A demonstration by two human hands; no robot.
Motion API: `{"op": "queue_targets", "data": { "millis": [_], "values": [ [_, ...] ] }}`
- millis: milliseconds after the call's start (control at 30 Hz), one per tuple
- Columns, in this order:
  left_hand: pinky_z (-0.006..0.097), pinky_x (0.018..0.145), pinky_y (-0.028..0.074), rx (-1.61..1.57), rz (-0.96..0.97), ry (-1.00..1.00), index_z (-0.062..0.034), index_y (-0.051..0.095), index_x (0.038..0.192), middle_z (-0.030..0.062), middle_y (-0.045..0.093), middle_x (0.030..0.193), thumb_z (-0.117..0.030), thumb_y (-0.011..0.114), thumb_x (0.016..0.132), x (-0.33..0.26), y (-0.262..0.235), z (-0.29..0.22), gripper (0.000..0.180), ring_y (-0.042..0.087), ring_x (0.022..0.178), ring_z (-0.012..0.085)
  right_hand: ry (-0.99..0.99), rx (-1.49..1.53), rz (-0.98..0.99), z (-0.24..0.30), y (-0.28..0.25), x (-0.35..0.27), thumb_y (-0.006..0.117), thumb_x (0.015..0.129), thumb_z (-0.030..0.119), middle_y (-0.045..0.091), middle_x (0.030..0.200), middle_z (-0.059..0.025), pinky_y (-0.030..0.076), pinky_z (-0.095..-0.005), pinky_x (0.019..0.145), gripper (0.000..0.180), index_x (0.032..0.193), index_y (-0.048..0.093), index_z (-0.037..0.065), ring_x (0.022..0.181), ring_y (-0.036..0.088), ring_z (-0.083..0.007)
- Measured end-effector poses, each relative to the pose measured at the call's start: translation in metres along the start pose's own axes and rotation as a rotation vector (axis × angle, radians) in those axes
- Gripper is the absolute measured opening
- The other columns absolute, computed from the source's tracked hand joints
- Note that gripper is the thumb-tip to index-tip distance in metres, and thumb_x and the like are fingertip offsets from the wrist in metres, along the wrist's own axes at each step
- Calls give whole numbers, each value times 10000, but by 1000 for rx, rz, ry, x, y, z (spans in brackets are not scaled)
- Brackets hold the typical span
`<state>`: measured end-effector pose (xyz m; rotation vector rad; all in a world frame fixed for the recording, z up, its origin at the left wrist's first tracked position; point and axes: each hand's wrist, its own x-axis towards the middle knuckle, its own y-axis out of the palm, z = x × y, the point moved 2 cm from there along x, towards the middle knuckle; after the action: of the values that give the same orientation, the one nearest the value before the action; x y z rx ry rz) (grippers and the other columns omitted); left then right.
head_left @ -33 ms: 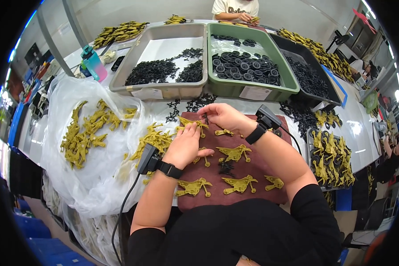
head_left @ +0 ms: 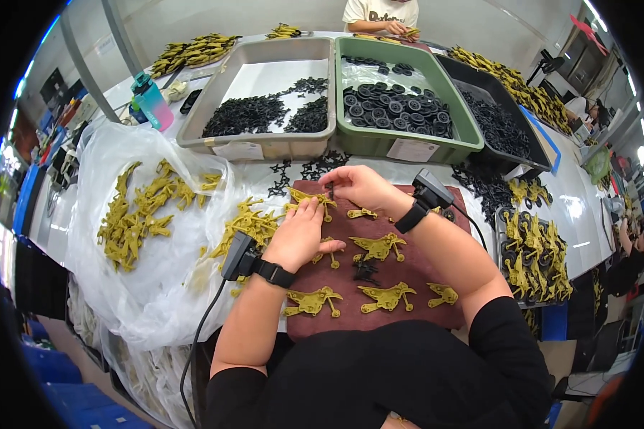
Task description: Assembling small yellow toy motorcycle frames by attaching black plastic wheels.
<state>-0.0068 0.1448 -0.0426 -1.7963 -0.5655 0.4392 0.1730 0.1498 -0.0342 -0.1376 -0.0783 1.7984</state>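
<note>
My left hand point(head_left: 302, 234) lies flat with its fingers stretched over the left part of a maroon pad point(head_left: 340, 275). Its fingertips touch a yellow plastic part point(head_left: 312, 199) at the pad's far left corner, and another yellow part point(head_left: 330, 259) is partly covered by the thumb. Just above that corner part, my right hand point(head_left: 354, 186) pinches a small black piece point(head_left: 330, 190) between thumb and fingers. Several more yellow parts point(head_left: 378, 247) are spread over the pad, with a small pile of black star-shaped pieces point(head_left: 365, 269) among them.
Behind the pad stand a grey bin point(head_left: 257, 146) of black pieces, a green bin point(head_left: 408, 146) of black wheels and a black bin point(head_left: 497, 154). Plastic sheeting point(head_left: 157, 300) with yellow parts lies left. A tray point(head_left: 504, 257) of assembled parts is right. Opposite, a person's hands point(head_left: 396, 27) work.
</note>
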Motion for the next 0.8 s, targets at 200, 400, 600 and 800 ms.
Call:
{"op": "queue_targets", "data": {
  "millis": [200, 400, 600, 800],
  "values": [
    [423, 1082, 299, 11, 56, -35, 88, 362, 1338, 275, 311, 1432, -601, 625, 748, -2, 3, 3, 945, 335, 1325, 365, 185, -332, -130, 17, 7, 4, 646, 760, -10, 656, 954, -115, 494, -279, 777, 217, 970, 692, 18, 893, 619, -174],
    [414, 1071, 318, 16, 49, -19, 76, 334, 1358, 275, 318, 1427, -608, 630, 737, 0, 4, 2, 970, 342, 1319, 371, -474, -840, -271, -19, -9, 23, 714, 739, 107, 662, 765, -147, 503, -340, 751, 237, 962, 700, 28, 774, 643, -301],
    [418, 1057, 334, -61, 13, -36, 48, 335, 1368, 274, 338, 1416, -605, 640, 729, 0, 4, 3, 963, 368, 1300, 377, -101, -712, -99, -7, 0, 28, 686, 737, 77, 668, 832, -162, 506, -372, 737, 166, 892, 686, 18, 821, 648, -306],
    [416, 1059, 333, 51, 13, -56, 60, 356, 1356, 264, 357, 1410, -608, 648, 716, 2, 6, -5, 970, 358, 1311, 365, -107, -899, -94, -17, 1, 35, 663, 762, 49, 662, 819, -159, 498, -380, 697, 100, 841, 636, -6, 808, 644, -311]
  ]
}}
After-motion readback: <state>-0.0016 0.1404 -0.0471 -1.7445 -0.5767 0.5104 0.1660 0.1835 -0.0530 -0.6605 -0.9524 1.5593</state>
